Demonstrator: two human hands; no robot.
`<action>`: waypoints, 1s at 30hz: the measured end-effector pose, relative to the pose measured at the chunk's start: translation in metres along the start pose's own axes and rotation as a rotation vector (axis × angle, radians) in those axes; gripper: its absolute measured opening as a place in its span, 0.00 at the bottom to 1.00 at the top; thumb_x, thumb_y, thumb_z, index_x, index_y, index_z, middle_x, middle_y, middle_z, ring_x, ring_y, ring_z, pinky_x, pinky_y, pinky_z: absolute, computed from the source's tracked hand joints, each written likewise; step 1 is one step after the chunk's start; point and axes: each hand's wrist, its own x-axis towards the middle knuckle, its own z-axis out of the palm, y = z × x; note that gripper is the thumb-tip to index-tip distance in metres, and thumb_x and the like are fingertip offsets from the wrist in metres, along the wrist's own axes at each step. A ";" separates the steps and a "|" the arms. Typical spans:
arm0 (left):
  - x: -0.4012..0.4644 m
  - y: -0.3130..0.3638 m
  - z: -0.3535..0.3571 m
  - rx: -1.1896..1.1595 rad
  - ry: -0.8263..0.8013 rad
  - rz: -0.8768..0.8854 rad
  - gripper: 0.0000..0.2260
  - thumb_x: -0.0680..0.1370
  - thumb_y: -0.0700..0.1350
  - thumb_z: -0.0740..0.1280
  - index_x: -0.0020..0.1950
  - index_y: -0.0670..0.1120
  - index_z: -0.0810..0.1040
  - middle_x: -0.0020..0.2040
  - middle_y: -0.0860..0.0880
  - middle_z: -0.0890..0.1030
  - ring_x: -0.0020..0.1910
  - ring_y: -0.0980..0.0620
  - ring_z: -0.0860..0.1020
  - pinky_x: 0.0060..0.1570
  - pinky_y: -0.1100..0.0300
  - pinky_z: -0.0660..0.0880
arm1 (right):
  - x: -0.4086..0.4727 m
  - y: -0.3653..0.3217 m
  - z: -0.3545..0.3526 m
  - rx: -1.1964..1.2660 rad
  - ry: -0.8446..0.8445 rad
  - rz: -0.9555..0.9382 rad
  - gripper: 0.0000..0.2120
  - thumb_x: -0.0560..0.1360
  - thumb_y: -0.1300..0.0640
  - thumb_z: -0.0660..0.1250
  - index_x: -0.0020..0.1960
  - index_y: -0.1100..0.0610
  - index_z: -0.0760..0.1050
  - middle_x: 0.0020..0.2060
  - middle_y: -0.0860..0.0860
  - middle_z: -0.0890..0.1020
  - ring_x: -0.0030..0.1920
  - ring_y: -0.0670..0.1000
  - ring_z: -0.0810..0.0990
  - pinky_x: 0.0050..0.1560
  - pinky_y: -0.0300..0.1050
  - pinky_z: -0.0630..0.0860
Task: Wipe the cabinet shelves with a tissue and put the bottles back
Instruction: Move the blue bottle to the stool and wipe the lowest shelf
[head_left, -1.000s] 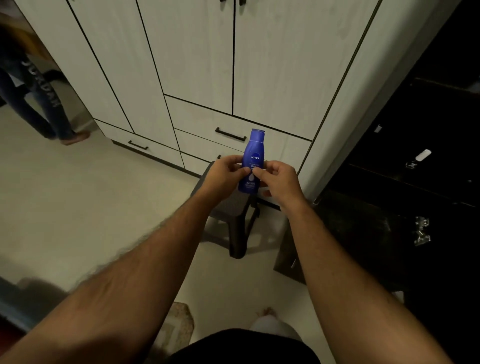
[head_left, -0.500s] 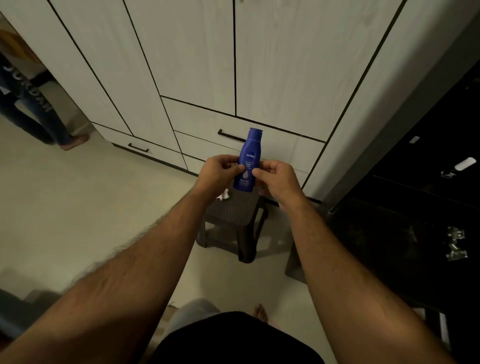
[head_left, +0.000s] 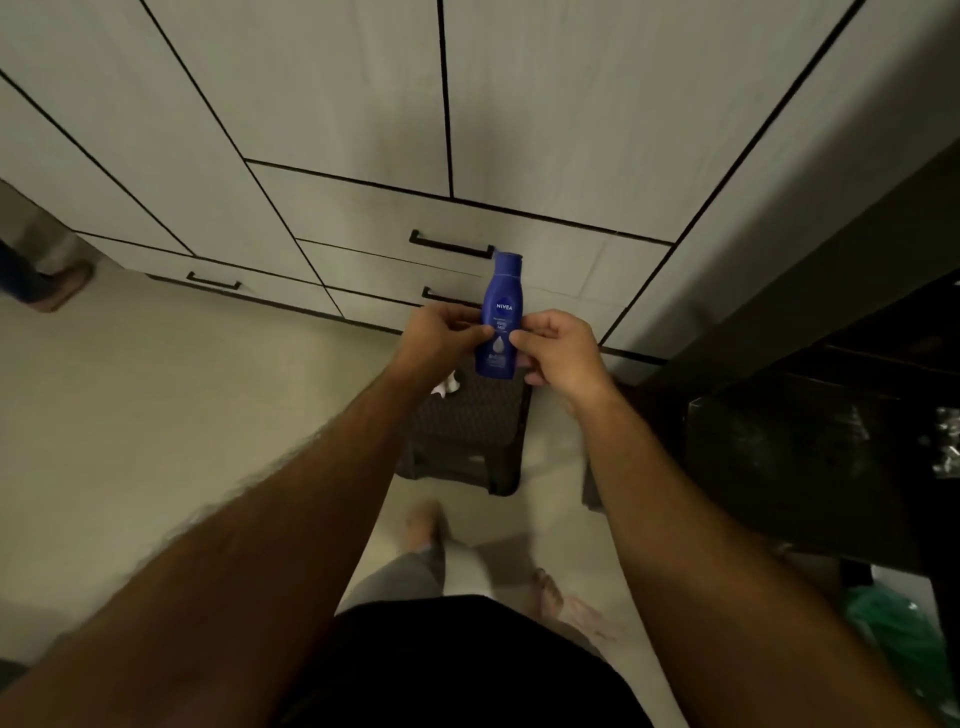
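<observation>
An upright blue Nivea bottle is held in front of me with both hands. My left hand pinches its left side, thumb on the label. My right hand grips its right side, fingers curled behind it. A bit of white tissue shows just under my left hand, above the dark stool; whether the hand holds it I cannot tell. The white cabinet stands behind with its doors closed.
Drawers with black handles run along the cabinet's base. A dark open unit stands at the right, a green bag at its foot. Another person's foot is at the far left. My own feet are on the pale floor.
The view has tilted down and come closer to the cabinet and stool. Both hands keep the same hold on the bottle, which now sits lower against the drawers.
</observation>
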 end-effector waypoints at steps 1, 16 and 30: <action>0.010 -0.004 -0.006 0.002 -0.021 -0.015 0.13 0.77 0.42 0.69 0.61 0.43 0.77 0.49 0.52 0.81 0.47 0.58 0.81 0.42 0.67 0.77 | 0.007 0.001 0.007 -0.006 0.023 0.012 0.07 0.76 0.58 0.68 0.55 0.54 0.77 0.48 0.50 0.84 0.40 0.47 0.83 0.36 0.41 0.75; 0.128 -0.128 0.007 0.165 -0.070 -0.165 0.13 0.76 0.43 0.71 0.61 0.45 0.79 0.53 0.48 0.83 0.48 0.52 0.83 0.53 0.50 0.80 | 0.125 0.106 0.054 -0.046 0.126 0.235 0.10 0.76 0.58 0.69 0.57 0.55 0.77 0.49 0.50 0.83 0.44 0.49 0.84 0.31 0.37 0.74; 0.214 -0.235 0.058 0.302 -0.041 -0.160 0.14 0.79 0.42 0.65 0.65 0.47 0.77 0.59 0.49 0.81 0.55 0.53 0.80 0.58 0.51 0.78 | 0.225 0.234 0.072 -0.105 0.196 0.212 0.13 0.77 0.60 0.68 0.60 0.58 0.77 0.54 0.54 0.83 0.52 0.54 0.83 0.48 0.49 0.82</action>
